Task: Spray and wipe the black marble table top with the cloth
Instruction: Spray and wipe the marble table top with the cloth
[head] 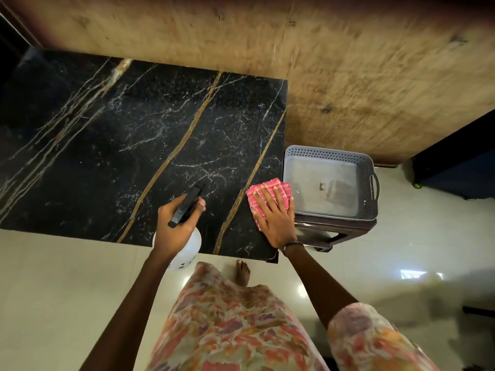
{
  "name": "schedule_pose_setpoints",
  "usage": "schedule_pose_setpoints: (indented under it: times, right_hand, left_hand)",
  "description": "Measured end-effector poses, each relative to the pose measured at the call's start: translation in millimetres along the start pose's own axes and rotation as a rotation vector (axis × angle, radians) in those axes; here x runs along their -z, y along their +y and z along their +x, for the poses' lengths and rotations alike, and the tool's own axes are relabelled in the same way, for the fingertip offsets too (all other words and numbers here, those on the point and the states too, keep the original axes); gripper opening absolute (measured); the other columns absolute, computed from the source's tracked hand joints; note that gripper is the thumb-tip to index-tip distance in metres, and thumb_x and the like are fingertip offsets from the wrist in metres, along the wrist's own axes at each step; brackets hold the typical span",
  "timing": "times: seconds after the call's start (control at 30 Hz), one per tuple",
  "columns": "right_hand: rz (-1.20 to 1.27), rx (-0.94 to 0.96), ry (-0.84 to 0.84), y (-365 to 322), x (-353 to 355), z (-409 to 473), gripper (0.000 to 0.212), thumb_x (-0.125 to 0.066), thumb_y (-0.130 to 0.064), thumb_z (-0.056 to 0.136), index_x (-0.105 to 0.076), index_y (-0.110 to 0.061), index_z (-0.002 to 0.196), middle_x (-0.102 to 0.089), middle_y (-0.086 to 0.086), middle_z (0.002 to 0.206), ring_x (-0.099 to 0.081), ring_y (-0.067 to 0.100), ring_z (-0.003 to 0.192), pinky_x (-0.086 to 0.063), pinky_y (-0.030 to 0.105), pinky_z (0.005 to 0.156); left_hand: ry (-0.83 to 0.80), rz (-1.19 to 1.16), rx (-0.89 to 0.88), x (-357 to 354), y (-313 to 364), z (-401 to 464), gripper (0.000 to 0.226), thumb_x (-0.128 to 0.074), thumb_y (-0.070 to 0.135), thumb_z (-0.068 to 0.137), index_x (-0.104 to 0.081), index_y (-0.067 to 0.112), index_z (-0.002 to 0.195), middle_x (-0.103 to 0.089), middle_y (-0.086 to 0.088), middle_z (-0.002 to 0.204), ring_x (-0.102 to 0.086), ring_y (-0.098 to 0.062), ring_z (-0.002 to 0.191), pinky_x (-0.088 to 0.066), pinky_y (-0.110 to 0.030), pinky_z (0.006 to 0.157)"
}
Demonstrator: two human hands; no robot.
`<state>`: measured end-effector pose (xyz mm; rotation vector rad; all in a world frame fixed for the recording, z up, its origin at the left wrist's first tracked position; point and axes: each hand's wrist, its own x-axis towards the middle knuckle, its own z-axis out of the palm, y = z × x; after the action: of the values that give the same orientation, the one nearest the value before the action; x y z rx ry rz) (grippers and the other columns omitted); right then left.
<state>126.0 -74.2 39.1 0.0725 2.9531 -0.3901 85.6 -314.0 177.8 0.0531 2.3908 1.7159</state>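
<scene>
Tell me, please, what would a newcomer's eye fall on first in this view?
Probably the black marble table top with its gold veins, filling the upper left. Next, the pink cloth pressed flat under the right hand at the table's near right corner, while the left hand grips a spray bottle beside it. A grey basket sits just right of the table.

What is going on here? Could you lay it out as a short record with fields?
surface: black marble table top with gold veins
left hand: grips white spray bottle, black nozzle aimed over the table
right hand: flat, pressing pink checked cloth at the table's right edge
beside table: grey perforated basket on a dark stool
</scene>
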Motion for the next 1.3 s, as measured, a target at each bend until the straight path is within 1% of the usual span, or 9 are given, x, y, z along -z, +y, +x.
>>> schedule_pose_setpoints:
  times: [0.2,0.3,0.53,0.67,0.87,1.0,1.17,1.23,1.3]
  right_hand:
    - [0.0,0.03,0.066,3.2,1.2,15.3,0.057,-0.014,-0.055,0.098,-0.021,-0.027,0.147,-0.028,0.004,0.154,-0.014,0.031,0.144,-0.01,0.06,0.112]
    - [0.012,0.048,0.072,3.0,-5.0,9.5,0.054,-0.017,-0.054,0.099,-0.02,-0.028,0.147,-0.029,0.002,0.153,-0.015,0.028,0.144,-0.011,0.06,0.112]
    - [0.013,0.013,0.137,26.8,20.5,112.6,0.053,-0.035,-0.046,0.095,-0.033,-0.024,0.144,-0.037,0.006,0.15,-0.022,0.03,0.142,-0.011,0.059,0.112]
    - [-0.01,-0.004,0.15,52.1,37.0,193.1,0.054,-0.031,-0.048,0.096,-0.031,-0.026,0.145,-0.034,0.004,0.152,-0.015,0.027,0.144,-0.006,0.055,0.116]
    - [-0.04,0.009,0.182,88.1,55.0,289.1,0.055,-0.007,-0.047,0.099,-0.034,-0.03,0.144,-0.031,-0.004,0.154,-0.014,0.023,0.146,-0.01,0.059,0.114]
    - [-0.043,-0.006,0.178,102.2,64.3,340.1,0.054,-0.014,-0.048,0.097,-0.019,-0.029,0.147,-0.025,-0.007,0.155,-0.012,0.02,0.146,-0.011,0.06,0.113]
    - [-0.059,-0.025,0.164,120.8,78.6,394.7,0.06,-0.014,-0.055,0.091,-0.018,-0.036,0.147,-0.022,-0.01,0.156,-0.011,0.019,0.146,-0.007,0.059,0.113]
    - [-0.039,-0.073,0.182,121.9,84.9,413.1,0.065,-0.012,-0.058,0.088,-0.028,-0.035,0.146,-0.031,-0.007,0.153,-0.02,0.021,0.143,-0.02,0.055,0.109]
    - [-0.049,-0.135,0.227,120.9,88.0,426.9,0.068,-0.011,-0.059,0.086,-0.042,-0.03,0.139,-0.048,-0.002,0.138,-0.039,0.026,0.128,-0.04,0.049,0.092]
  left_hand:
    - [-0.031,0.028,-0.045,-7.8,8.8,45.7,0.008,-0.061,0.01,0.088,-0.067,0.004,0.09,-0.065,0.025,0.06,-0.06,0.005,0.056,-0.044,-0.005,0.055]
    - [-0.043,0.025,-0.068,-11.7,10.6,77.8,0.011,-0.062,0.011,0.089,-0.067,0.002,0.086,-0.064,0.02,0.058,-0.058,0.002,0.052,-0.041,-0.005,0.053]
    - [-0.08,0.036,-0.065,-23.9,15.7,168.2,0.017,-0.063,0.019,0.09,-0.067,0.005,0.081,-0.06,-0.014,0.062,-0.052,-0.014,0.048,-0.041,-0.025,0.049]
    - [-0.091,0.042,-0.1,-39.0,23.9,230.8,0.02,-0.062,0.016,0.09,-0.065,-0.001,0.08,-0.061,-0.027,0.07,-0.054,-0.026,0.056,-0.044,-0.033,0.055]
    - [-0.121,0.022,-0.228,-61.8,27.5,312.0,0.032,-0.06,0.028,0.09,-0.063,-0.003,0.079,-0.059,-0.026,0.064,-0.05,-0.036,0.051,-0.043,-0.046,0.047]
    - [-0.119,-0.002,-0.268,-71.5,27.5,341.7,0.044,-0.056,0.043,0.084,-0.062,0.001,0.075,-0.056,-0.019,0.058,-0.051,-0.034,0.052,-0.044,-0.047,0.051]
    - [-0.117,-0.01,-0.311,-81.3,22.6,358.7,0.032,-0.056,0.04,0.084,-0.061,0.01,0.073,-0.059,-0.011,0.06,-0.057,-0.029,0.058,-0.046,-0.044,0.06]
    - [-0.122,-0.014,-0.326,-83.6,21.0,361.0,0.034,-0.056,0.037,0.084,-0.062,0.005,0.074,-0.062,-0.017,0.065,-0.059,-0.032,0.062,-0.046,-0.045,0.064]
    - [-0.116,-0.022,-0.333,-84.4,20.2,362.4,0.038,-0.056,0.037,0.084,-0.063,0.002,0.073,-0.061,-0.016,0.064,-0.058,-0.029,0.06,-0.046,-0.043,0.062]
